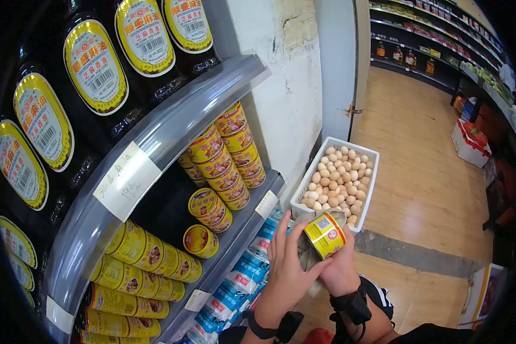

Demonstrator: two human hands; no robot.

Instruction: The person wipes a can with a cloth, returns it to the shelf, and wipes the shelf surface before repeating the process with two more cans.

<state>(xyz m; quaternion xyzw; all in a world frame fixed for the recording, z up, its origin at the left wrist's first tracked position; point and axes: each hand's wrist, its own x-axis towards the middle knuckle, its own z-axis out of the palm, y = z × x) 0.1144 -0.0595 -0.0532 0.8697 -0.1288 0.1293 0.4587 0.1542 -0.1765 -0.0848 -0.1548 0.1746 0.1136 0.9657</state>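
Between my hands is a small yellow-and-red tin can [325,236], tilted, with a code square on its label. My right hand [339,269] is closed around the can from below and the right. A grey cloth [307,252] is bunched against the can's left side and shows behind its upper end. My left hand [285,258] holds this cloth against the can, its fingers pointing up and its thumb by the can's lower edge. Nearest on the shelf are a single upright can [200,241] and a short stack of matching cans [210,210].
Left of me, a curved shelf edge [172,123] carries dark sesame oil bottles [96,67]. Lower down are lying yellow cans [152,252] and blue-and-white packages [243,275]. A white crate [375,172] of eggs stands on the floor ahead, beside the wall.
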